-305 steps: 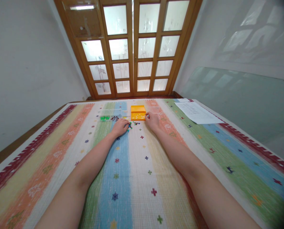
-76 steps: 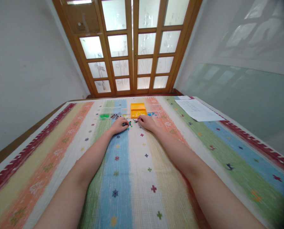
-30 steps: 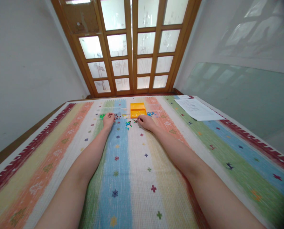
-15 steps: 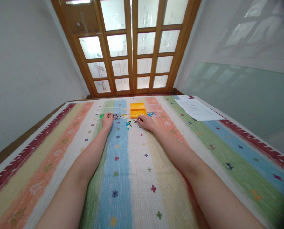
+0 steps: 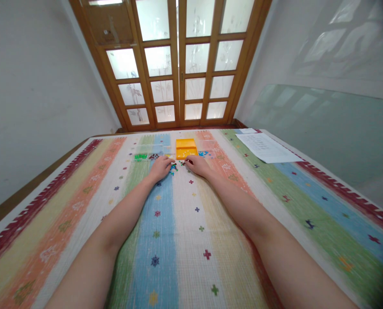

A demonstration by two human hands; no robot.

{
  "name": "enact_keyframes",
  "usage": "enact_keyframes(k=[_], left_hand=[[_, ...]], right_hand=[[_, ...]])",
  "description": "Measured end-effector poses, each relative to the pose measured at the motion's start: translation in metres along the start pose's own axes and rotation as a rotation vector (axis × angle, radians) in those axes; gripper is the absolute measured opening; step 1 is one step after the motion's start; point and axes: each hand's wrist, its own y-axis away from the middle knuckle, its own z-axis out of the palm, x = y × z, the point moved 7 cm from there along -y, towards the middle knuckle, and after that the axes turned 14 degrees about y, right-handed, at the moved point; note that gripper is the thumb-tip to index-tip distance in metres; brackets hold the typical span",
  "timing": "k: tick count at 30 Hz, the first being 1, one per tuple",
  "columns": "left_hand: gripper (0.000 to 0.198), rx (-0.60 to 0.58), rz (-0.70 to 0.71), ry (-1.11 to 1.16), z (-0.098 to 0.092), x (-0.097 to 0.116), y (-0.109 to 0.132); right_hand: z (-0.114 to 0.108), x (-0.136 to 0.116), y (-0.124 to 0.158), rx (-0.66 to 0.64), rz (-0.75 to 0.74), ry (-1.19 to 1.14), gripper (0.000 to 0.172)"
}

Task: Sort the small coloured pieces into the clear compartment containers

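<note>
My left hand (image 5: 161, 168) is at the left side of a small mixed pile of tiny pieces (image 5: 173, 171), blue, green and dark. Its fingertips come together over the pile; whatever is between them is too small to make out. My right hand (image 5: 197, 165) rests just right of the pile, thumb and fingers pinched by a few dark and green pieces (image 5: 182, 163). What it pinches is hidden. Behind both hands stands an open orange case (image 5: 186, 148) with pale bits in its near half.
Left of the case are clear boxes of green pieces (image 5: 141, 157), dark brown pieces (image 5: 153, 156) and yellow pieces (image 5: 168, 156), the last two partly behind my left hand. Blue pieces (image 5: 205, 153) lie in a clear box to the right. Paper sheets (image 5: 265, 147) lie on the striped tablecloth (image 5: 185, 240).
My left hand has moved right, from between the green and brown boxes to the pile. It uncovers the green box. My right hand stays in place.
</note>
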Motion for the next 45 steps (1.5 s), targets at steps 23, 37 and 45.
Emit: enact_keyframes(k=[23,37,45], left_hand=[[0.028,-0.016,-0.136,-0.116,-0.003,-0.017,0.004],[0.016,0.075,-0.136,0.008,-0.01,-0.019,0.003],[0.016,0.117,-0.205,0.155,-0.012,-0.02,0.002]], right_hand=[[0.0,0.001,0.0,0.019,-0.011,-0.019,0.018],[-0.003,-0.002,0.001,-0.027,0.015,-0.015,0.02],[-0.002,-0.001,0.0,-0.031,0.015,-0.006,0.019]])
